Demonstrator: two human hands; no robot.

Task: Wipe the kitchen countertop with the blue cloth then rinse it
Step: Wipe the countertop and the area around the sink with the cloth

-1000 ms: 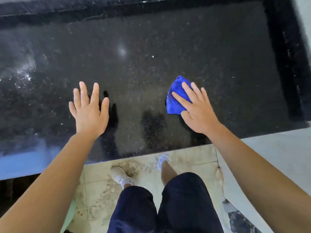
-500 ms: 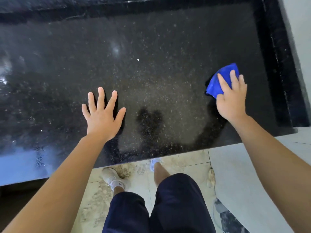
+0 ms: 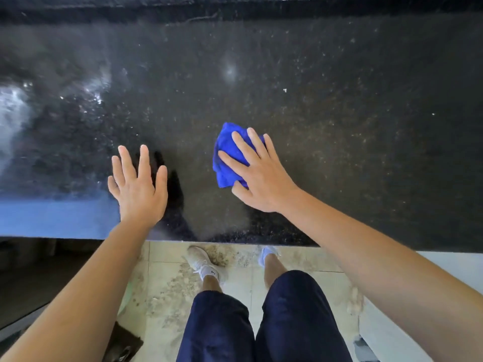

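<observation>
A bunched blue cloth [image 3: 226, 155] lies on the dark speckled countertop [image 3: 339, 113], near its front edge and a little right of centre. My right hand [image 3: 257, 176] presses flat on the cloth with straight, spread fingers and covers its right half. My left hand [image 3: 137, 184] is open, fingers spread, resting on or just over the countertop to the left of the cloth, apart from it.
The counter's front edge [image 3: 235, 240] runs across the frame below my hands. A raised dark rim [image 3: 235, 11] borders the back. Wet glare shows on the counter's left part [image 3: 15, 113]. Below are beige floor tiles [image 3: 167, 283] and my legs and white shoes.
My right hand has slid the blue cloth from the right side of the counter back to the left, toward the centre. My left hand stays flat on the counter.
</observation>
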